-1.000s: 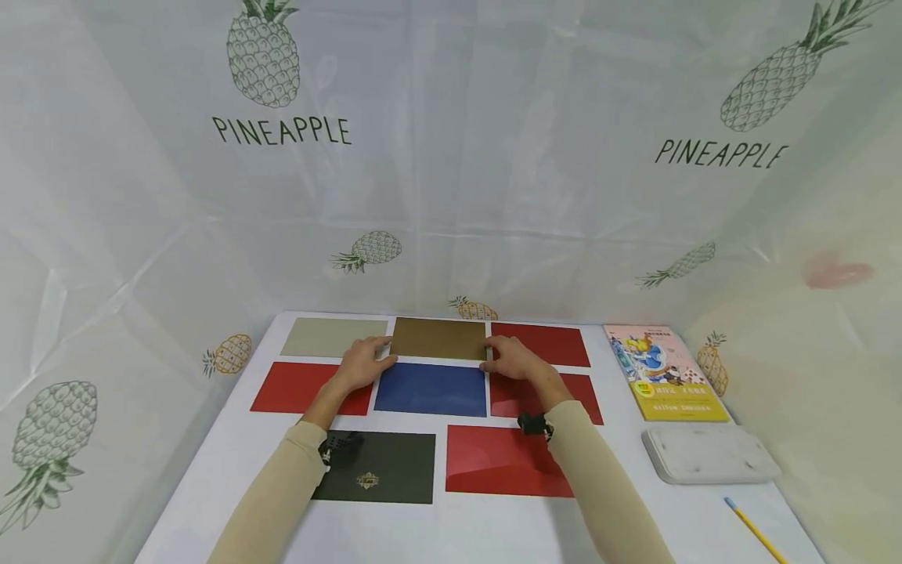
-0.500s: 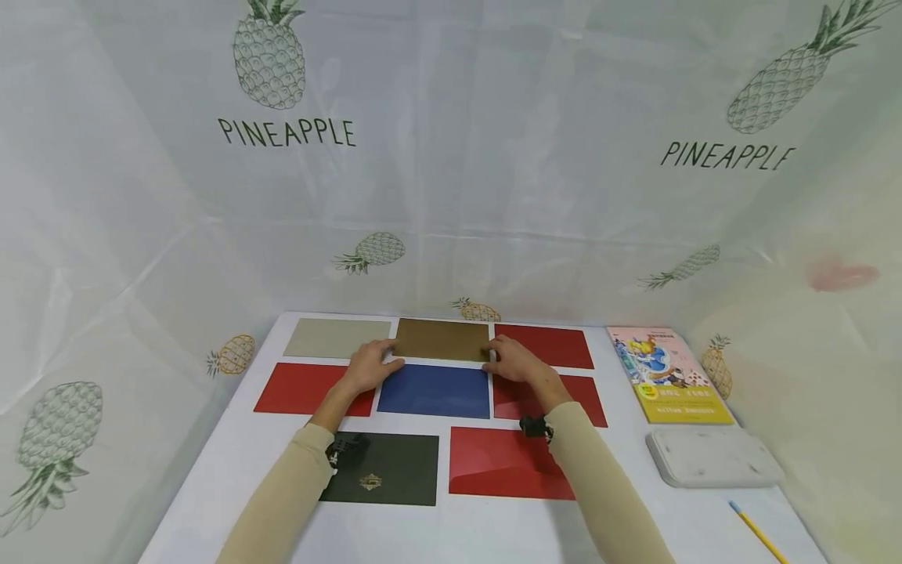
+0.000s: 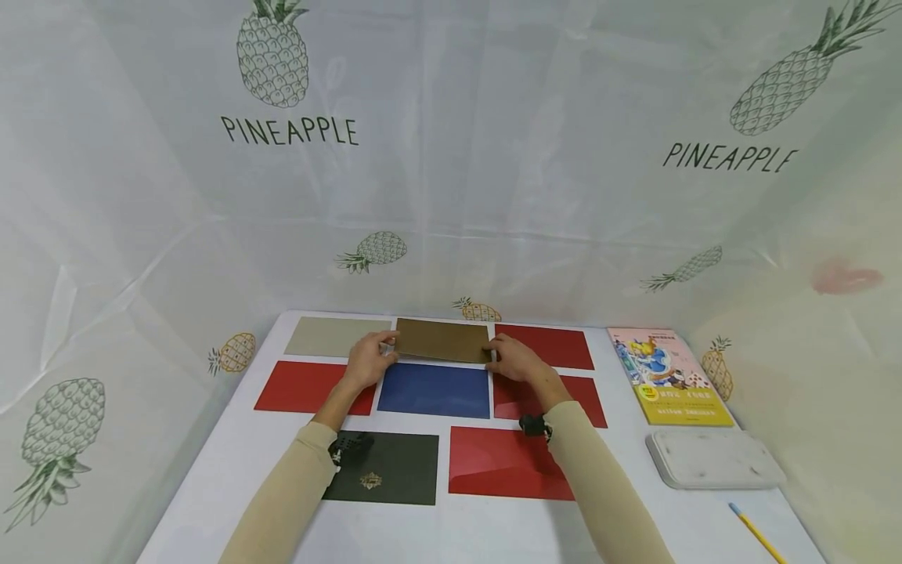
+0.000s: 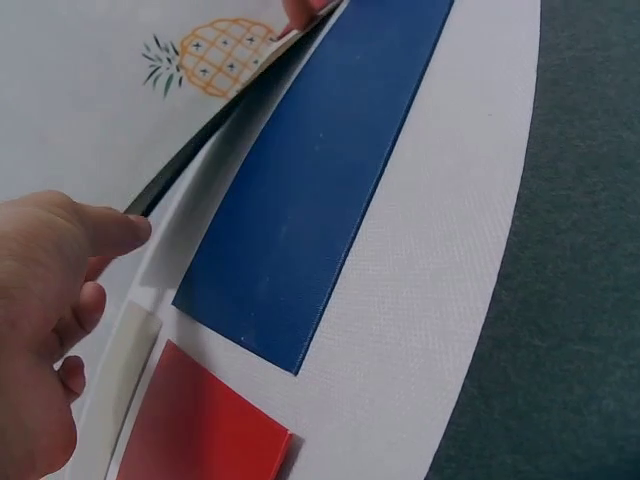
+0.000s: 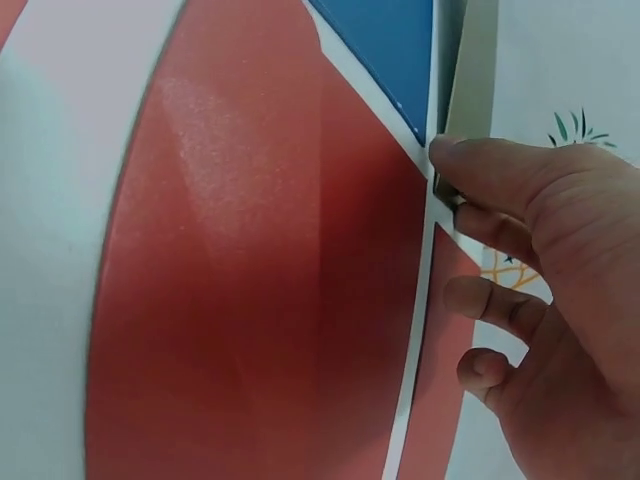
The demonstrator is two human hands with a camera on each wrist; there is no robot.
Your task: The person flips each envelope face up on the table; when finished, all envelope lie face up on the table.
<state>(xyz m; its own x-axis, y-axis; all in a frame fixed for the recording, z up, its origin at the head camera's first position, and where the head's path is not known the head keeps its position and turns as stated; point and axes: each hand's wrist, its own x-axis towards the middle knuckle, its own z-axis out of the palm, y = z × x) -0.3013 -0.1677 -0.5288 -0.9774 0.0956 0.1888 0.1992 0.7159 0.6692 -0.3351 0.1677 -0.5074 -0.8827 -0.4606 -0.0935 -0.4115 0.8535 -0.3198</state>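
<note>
A brown rectangular card (image 3: 442, 339) lies in the back row, its near edge raised and tilted up off the white table. My left hand (image 3: 368, 360) pinches its near left corner between thumb and finger. My right hand (image 3: 514, 360) pinches the near right corner; in the right wrist view the thumb presses against the card's edge (image 5: 472, 90). Just in front lies a flat blue card (image 3: 433, 390), seen below the lifted edge in the left wrist view. A beige card (image 3: 331, 335) is left of the brown one, a red card (image 3: 550, 346) right of it.
More red cards (image 3: 296, 388) flank the blue one. A dark green card with a gold emblem (image 3: 395, 478) and another red card (image 3: 493, 462) lie nearer, under the forearms. At right are a book (image 3: 669, 376), a pale flat case (image 3: 713, 458) and a pencil (image 3: 757, 533). A pineapple-print curtain stands behind.
The brown card, flat before, now has its near edge lifted, and both hands have risen slightly with it. The other cards stay where they were.
</note>
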